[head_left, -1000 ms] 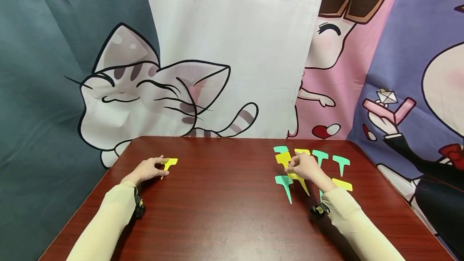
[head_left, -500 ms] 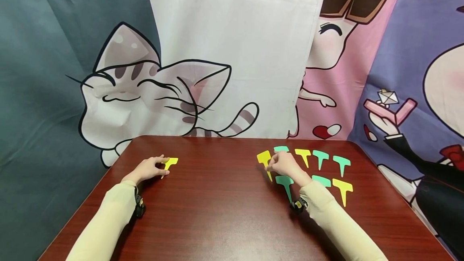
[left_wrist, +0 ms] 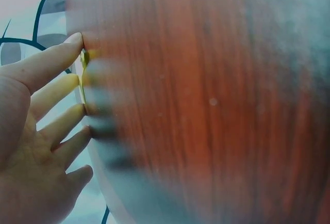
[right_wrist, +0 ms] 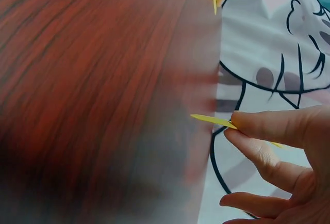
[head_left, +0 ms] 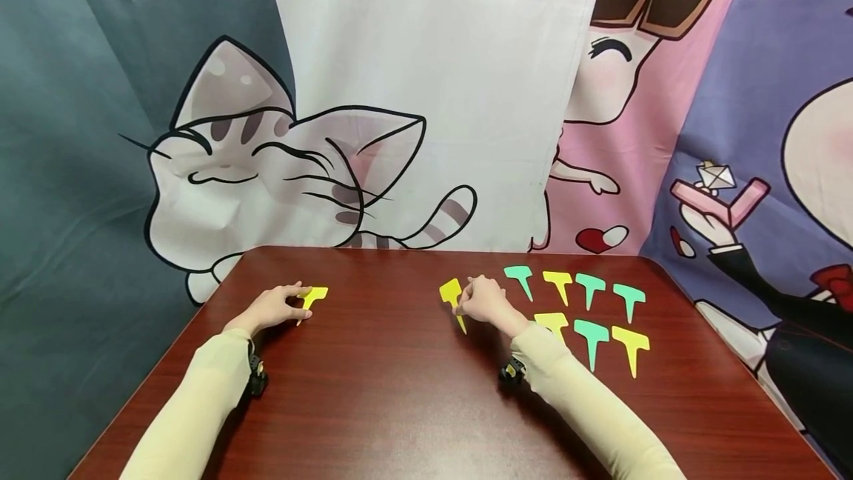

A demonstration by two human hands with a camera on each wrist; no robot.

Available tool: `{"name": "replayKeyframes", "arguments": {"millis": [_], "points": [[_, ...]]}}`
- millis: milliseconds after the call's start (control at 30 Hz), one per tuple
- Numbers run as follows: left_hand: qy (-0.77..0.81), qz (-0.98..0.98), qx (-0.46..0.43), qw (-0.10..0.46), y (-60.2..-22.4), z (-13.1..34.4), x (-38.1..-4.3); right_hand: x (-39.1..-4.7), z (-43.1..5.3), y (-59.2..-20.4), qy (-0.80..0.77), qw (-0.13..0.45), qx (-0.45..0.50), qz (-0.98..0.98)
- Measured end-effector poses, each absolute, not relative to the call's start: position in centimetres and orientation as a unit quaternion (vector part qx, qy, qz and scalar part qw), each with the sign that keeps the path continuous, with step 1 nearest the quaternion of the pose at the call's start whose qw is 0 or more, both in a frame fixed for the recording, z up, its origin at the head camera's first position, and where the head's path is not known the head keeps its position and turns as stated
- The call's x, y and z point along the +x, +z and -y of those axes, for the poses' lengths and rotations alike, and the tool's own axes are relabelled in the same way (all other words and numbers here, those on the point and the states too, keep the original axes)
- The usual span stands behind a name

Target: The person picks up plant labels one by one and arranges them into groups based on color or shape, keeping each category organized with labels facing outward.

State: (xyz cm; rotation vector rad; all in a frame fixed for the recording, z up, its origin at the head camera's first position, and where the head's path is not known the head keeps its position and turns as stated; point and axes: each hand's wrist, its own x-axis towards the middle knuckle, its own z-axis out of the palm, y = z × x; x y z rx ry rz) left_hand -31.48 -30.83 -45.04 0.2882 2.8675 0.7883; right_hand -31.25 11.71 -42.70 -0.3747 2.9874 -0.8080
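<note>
My right hand (head_left: 485,302) pinches a T-shaped yellow plant label (head_left: 451,292) between thumb and index finger, left of the other labels. The right wrist view has this label (right_wrist: 214,120) nearly edge-on, its pointed end sticking out past the fingertips. At the table's far left, my left hand (head_left: 275,307) lies with thumb and fingers over a second yellow plant label (head_left: 316,293). Seen in the left wrist view, the fingers of the left hand (left_wrist: 46,105) are extended and spread, their tips at that label (left_wrist: 83,82).
Green and yellow plant labels lie in two rows at the right, including a green one (head_left: 591,332) and a yellow one (head_left: 630,339). My right sleeve (head_left: 566,384) covers part of the front row. A printed cloth (head_left: 426,95) hangs behind the brown table (head_left: 380,391).
My right hand has moved left from among the labels, carrying the yellow plant label and uncovering several labels behind it. The left hand stays in place.
</note>
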Motion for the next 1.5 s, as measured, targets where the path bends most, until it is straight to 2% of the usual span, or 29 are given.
{"name": "replayKeyframes", "arguments": {"millis": [433, 1300, 1500], "points": [[0.268, -0.955, 0.096, 0.08, -45.2, 30.8, -31.4, -31.8, -6.8, -42.8, -0.277, 0.037, -0.114, -0.953], [0.269, -0.956, 0.098, 0.068, -45.3, 30.9, -31.6, -33.2, 2.1, -43.5, -0.273, 0.024, -0.074, -0.959], [0.268, -0.956, 0.1, 0.068, -45.1, 30.8, -31.5, -33.4, 3.7, -43.8, -0.271, 0.036, -0.072, -0.959]]}}
